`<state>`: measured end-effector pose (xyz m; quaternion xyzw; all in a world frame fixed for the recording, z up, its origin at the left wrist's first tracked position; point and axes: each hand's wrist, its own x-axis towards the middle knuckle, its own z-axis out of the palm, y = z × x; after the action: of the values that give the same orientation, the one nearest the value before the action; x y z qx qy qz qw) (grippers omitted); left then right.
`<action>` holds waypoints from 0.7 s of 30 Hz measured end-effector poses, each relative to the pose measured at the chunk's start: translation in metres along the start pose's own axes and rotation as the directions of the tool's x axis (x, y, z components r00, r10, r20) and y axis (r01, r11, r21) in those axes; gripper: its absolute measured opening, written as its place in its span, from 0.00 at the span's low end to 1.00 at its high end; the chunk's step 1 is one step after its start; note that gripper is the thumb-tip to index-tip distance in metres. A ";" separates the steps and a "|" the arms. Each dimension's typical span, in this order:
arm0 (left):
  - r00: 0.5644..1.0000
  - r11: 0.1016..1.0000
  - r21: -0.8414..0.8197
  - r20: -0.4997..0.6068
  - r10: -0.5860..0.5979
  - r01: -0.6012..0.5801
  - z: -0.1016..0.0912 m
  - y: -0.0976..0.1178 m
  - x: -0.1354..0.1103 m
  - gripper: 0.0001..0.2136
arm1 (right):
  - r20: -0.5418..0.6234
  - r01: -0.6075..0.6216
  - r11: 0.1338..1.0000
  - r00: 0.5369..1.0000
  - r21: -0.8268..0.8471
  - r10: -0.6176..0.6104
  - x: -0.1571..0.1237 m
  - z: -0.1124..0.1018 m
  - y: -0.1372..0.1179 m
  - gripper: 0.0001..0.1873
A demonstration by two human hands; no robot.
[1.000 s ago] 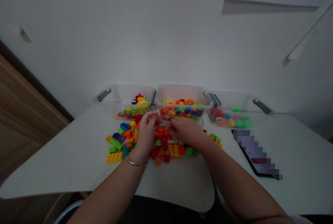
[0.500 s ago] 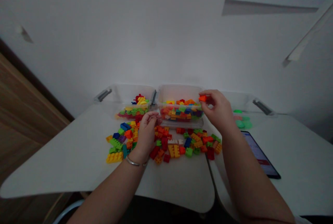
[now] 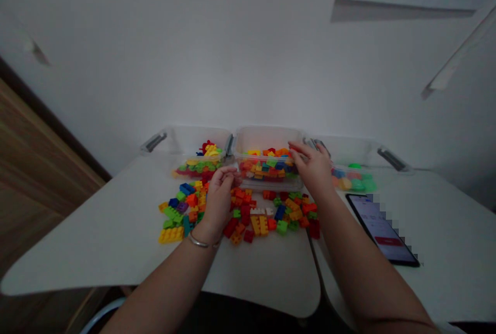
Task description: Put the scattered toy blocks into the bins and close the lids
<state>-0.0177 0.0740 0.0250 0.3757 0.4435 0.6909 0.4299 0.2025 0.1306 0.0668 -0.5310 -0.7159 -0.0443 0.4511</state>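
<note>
My right hand [image 3: 312, 166] is over the right front edge of the middle clear box [image 3: 269, 185], thumb and fingers apart, with no brick visible between them. Inside that box lies a heap of mixed toy building bricks [image 3: 267, 168]. My left hand [image 3: 220, 194], with a bangle on its wrist, hovers above the loose building bricks [image 3: 259, 225] spread before the box. Its fingers are loosely curled, with a gap to the thumb and nothing visible in them. Some bricks are hidden behind both hands.
A left clear box [image 3: 182, 140] contains colourful pieces. On the right, another clear box [image 3: 349, 148] holds green and other coloured pieces. A phone [image 3: 382, 228] lies near my right forearm. The white table [image 3: 116, 230] meets the wall behind; a seam runs at right of centre.
My right hand has moved slightly left and down to the box, and its fingers have opened. The orange brick it held is no longer visible there. My left hand stays almost still.
</note>
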 end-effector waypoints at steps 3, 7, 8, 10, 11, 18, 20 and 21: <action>1.000 1.000 -0.004 0.001 0.004 -0.004 0.000 0.000 0.000 0.08 | 0.082 0.039 0.996 0.996 -0.076 -0.033 -0.001 0.000 -0.004 0.17; 1.000 1.000 0.011 0.002 0.003 -0.003 0.000 0.001 0.000 0.08 | 0.166 0.066 0.983 0.985 -0.173 -0.037 -0.001 -0.002 -0.006 0.19; 1.000 1.000 0.015 0.002 0.002 -0.002 0.000 0.001 0.000 0.08 | 0.181 0.072 0.981 0.983 -0.178 -0.040 0.000 -0.003 -0.006 0.19; 1.000 1.000 0.019 0.002 -0.002 0.002 0.001 0.002 -0.001 0.08 | 0.184 0.089 0.985 0.981 -0.150 -0.061 0.000 -0.004 -0.007 0.17; 1.000 1.000 0.017 0.001 -0.004 0.004 0.001 0.003 -0.001 0.08 | 0.168 0.107 0.987 0.982 -0.121 -0.086 0.000 -0.006 -0.008 0.17; 1.000 1.000 0.013 -0.002 -0.001 0.001 0.002 0.004 -0.001 0.08 | 0.176 0.292 0.956 0.941 0.012 -0.290 -0.004 -0.024 -0.039 0.14; 1.000 1.000 0.014 -0.003 -0.001 0.001 0.002 0.005 -0.001 0.08 | 0.355 0.309 0.949 0.883 0.056 -0.309 -0.008 -0.027 -0.050 0.13; 1.000 1.000 0.012 -0.003 -0.002 0.002 0.002 0.005 -0.001 0.08 | 0.449 0.310 0.949 0.841 0.058 -0.302 -0.010 -0.027 -0.055 0.13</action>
<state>-0.0171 0.0727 0.0302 0.3770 0.4487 0.6882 0.4277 0.1755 0.0852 0.0989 -0.4096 -0.8760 0.0032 0.2545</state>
